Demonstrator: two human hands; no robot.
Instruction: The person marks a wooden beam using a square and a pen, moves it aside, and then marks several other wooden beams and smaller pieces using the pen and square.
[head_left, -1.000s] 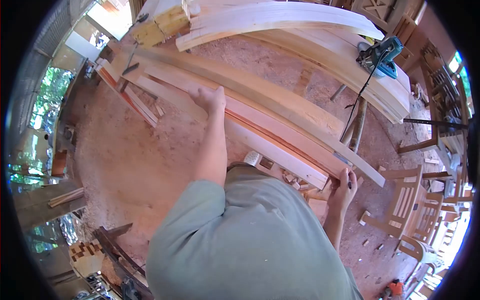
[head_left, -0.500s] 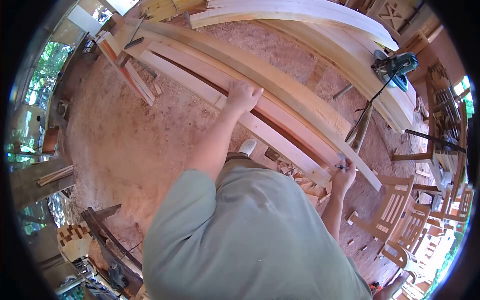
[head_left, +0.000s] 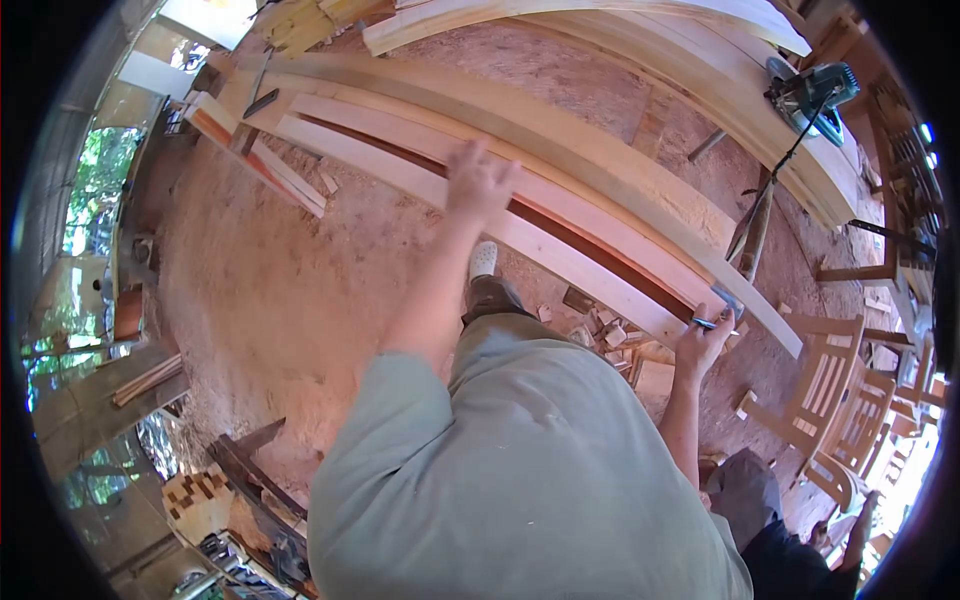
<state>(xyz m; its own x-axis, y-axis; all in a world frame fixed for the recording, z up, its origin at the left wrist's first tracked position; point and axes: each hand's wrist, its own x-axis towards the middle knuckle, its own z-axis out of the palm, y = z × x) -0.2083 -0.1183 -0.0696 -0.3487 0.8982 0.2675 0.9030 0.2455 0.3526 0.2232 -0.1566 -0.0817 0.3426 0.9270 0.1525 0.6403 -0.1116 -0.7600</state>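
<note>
My left hand, blurred by motion with its fingers apart, is over the middle of two pale planks, which lie side by side with a gap between them. One is the near plank; the other is the plank beyond it. At the right end of these boards, my right hand is closed around a slim pen. A small bluish, see-through piece shows right at its fingertips. Behind both planks runs a wider curved board.
A corded power saw rests on stacked boards at upper right. Wooden chairs stand at right, with a person in dark clothing below them. Wood offcuts lie on the ground near my foot.
My left hand has shifted on the planks and its fingers have spread. My right hand still holds the pen at the boards' right end. A person has come into view at lower right.
</note>
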